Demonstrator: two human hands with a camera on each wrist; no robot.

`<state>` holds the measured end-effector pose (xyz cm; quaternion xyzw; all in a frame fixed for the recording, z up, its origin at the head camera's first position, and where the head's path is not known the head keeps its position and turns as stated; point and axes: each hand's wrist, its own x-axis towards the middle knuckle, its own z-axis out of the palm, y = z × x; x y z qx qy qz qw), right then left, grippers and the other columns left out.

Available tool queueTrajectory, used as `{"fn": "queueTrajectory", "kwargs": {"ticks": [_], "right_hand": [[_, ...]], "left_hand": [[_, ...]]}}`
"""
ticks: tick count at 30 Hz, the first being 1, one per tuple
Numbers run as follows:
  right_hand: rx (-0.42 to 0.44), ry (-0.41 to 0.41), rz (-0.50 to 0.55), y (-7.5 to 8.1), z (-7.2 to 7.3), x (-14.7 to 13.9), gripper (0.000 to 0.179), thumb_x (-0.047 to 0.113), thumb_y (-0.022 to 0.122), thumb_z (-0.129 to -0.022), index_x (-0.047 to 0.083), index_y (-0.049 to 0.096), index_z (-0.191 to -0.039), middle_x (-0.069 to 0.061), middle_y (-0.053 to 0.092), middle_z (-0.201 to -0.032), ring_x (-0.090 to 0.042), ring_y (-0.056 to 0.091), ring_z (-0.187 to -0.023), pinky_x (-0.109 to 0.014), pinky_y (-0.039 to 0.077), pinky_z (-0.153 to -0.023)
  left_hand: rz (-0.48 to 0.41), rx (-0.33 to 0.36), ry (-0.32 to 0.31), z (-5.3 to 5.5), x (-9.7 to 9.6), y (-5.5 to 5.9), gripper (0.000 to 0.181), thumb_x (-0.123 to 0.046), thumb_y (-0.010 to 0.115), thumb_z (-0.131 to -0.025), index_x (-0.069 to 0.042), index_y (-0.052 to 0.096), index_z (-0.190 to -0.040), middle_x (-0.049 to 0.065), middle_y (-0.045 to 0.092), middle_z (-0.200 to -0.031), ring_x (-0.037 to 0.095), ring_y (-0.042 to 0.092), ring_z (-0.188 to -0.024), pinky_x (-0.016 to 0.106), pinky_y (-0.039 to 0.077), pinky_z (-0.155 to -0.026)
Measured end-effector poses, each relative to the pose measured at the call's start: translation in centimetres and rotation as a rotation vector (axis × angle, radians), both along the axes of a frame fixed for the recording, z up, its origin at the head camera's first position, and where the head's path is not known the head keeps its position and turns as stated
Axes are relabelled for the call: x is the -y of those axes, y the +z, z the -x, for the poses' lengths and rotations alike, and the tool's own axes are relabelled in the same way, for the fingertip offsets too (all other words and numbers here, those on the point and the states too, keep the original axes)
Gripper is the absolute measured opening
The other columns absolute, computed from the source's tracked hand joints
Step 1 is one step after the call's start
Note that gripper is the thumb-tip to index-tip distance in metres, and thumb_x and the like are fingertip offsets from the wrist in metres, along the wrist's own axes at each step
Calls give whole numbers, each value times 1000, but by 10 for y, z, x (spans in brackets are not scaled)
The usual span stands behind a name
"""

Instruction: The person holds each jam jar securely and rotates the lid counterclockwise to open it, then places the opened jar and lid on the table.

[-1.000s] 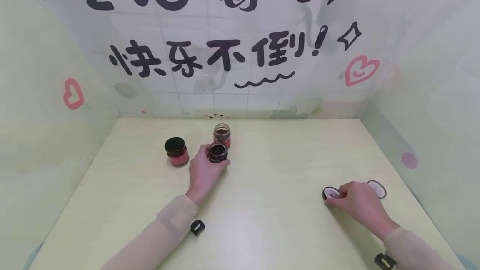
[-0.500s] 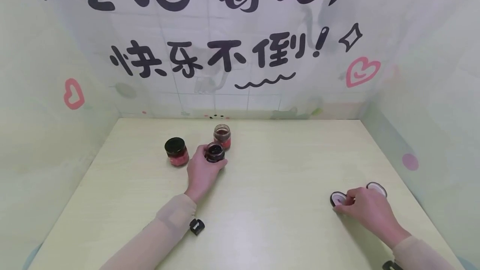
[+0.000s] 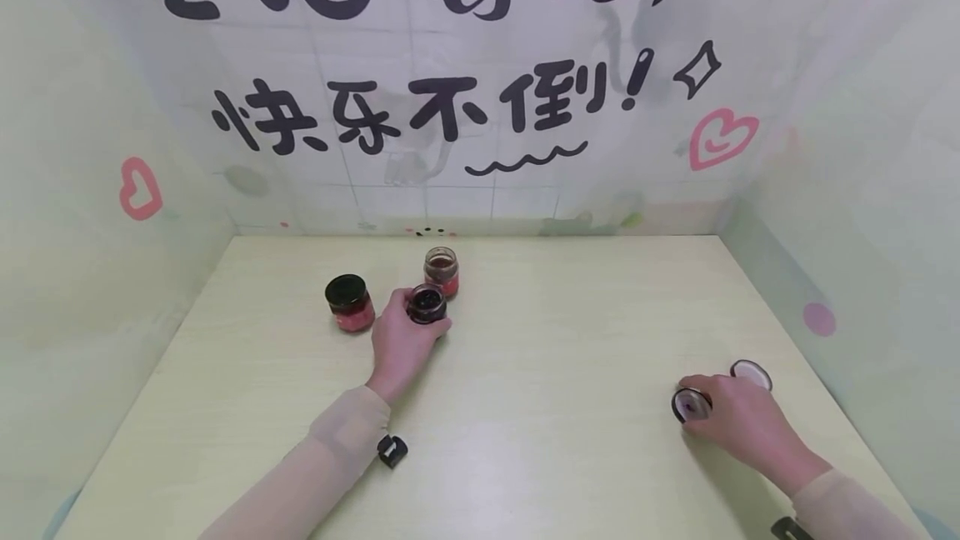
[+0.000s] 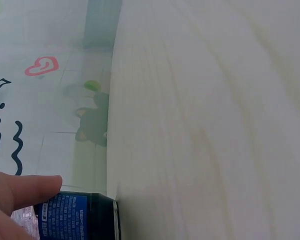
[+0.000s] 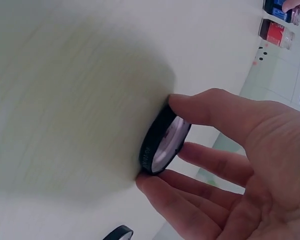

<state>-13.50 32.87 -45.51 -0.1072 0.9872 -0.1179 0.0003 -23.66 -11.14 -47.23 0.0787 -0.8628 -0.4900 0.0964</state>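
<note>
My left hand (image 3: 401,344) grips a dark open jar (image 3: 427,307) by its sides; in the left wrist view a blue label (image 4: 65,217) shows on it below the thumb. Directly behind stands an open jar with a red label (image 3: 442,280). Left of the hand is a red jar with a dark lid on (image 3: 349,305). At the right of the table my right hand (image 3: 738,423) pinches a black-rimmed jar lid (image 5: 166,142) by its edge, tilted, its white inside showing. The lid's lower edge is close to the tabletop.
Another jar lid (image 3: 752,375) lies white side up just behind the right hand. The pale wooden table (image 3: 525,357) is bounded by a printed back wall (image 3: 495,207) and side walls. A small black device (image 3: 392,451) sits at the left sleeve.
My right hand has moved a little right and nearer with the lid, which is now tipped more upright. The left hand and its jar have shifted slightly left.
</note>
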Motion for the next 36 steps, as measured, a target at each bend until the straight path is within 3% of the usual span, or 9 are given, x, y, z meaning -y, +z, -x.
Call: {"fn": "queueTrajectory", "kwargs": {"ticks": [7, 21, 26, 30, 36], "right_hand": [[33, 38, -38, 3, -1, -4, 47, 11, 84, -57, 16, 73, -102, 4, 66, -81, -12, 50, -66, -36, 45, -57], [27, 155, -73, 4, -6, -6, 56, 13, 92, -57, 18, 72, -109, 3, 58, -84, -10, 50, -66, -33, 46, -57], [99, 160, -37, 10, -3, 0, 60, 28, 89, -68, 13, 69, -122, -1, 62, -92, -8, 52, -72, -34, 47, -63], [134, 118, 3, 15, 1, 9, 59, 38, 82, -80, 10, 65, -129, -9, 65, -104, -12, 58, -78, -39, 50, -69], [70, 80, 48, 14, 5, 25, 58, 48, 77, -86, 11, 65, -130, -13, 65, -114, -18, 64, -82, -44, 52, -72]], "left_hand": [[11, 6, -6, 1, 0, 0, 68, -20, 89, -74, -2, 52, -129, 20, 63, -129, 36, 57, -122, 51, 39, -106], [15, 33, -78, -2, 7, 4, 79, -24, 88, -75, -5, 47, -140, 18, 59, -136, 34, 53, -128, 51, 37, -109], [-3, 54, -78, -5, 14, 3, 81, -34, 85, -80, -7, 43, -144, 17, 52, -144, 33, 49, -133, 50, 36, -110], [-20, 75, -72, -8, 18, 5, 82, -44, 80, -83, -10, 40, -147, 15, 49, -147, 33, 45, -136, 50, 36, -110], [-31, 93, -80, -13, 24, 10, 81, -49, 75, -87, -12, 38, -149, 14, 47, -149, 33, 42, -139, 52, 35, -111]]}}
